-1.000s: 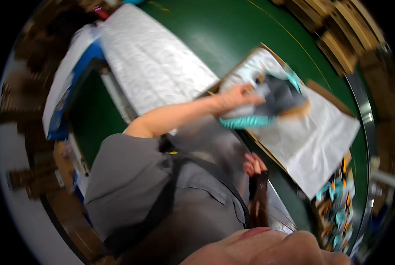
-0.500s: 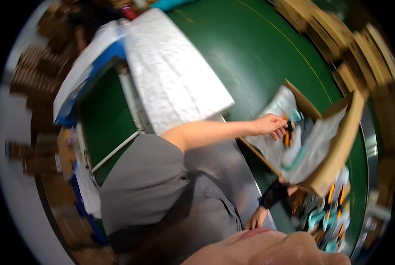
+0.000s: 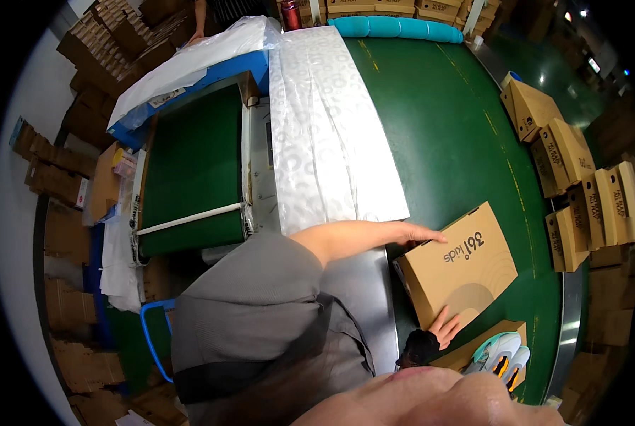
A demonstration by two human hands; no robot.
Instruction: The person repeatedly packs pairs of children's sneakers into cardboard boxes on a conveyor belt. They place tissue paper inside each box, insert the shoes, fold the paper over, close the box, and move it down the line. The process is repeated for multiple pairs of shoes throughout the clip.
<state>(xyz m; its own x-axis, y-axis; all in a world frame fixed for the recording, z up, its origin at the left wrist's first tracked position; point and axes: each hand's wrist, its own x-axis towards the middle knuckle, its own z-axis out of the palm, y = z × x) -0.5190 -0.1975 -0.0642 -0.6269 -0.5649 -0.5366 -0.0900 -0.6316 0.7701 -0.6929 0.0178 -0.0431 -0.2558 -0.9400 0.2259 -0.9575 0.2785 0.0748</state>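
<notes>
A closed brown cardboard shoebox (image 3: 466,266) with dark print on its lid lies on the green surface, right of centre. My left hand (image 3: 420,234) touches its far left corner, fingers stretched out along the lid edge; its thumb side is partly hidden. On the near edge of the lid rests my right hand (image 3: 446,329), its fingers spread flat and a black cover around the wrist. Just beyond my right hand, a pair of grey and teal children's shoes (image 3: 503,355) with orange and black parts lies by another piece of cardboard box (image 3: 466,355).
A patterned white sheet (image 3: 331,135) covers part of the green table (image 3: 431,121). Several shoeboxes (image 3: 569,153) line the right edge. To the left is a green conveyor belt (image 3: 193,163) with a white roller. A co-worker's arm (image 3: 200,18) shows at the far left, near a teal padded roll (image 3: 395,28).
The shoebox, open before with paper and shoes showing inside, is now closed. My left hand has moved from inside it to the lid edge; my right hand now lies on top.
</notes>
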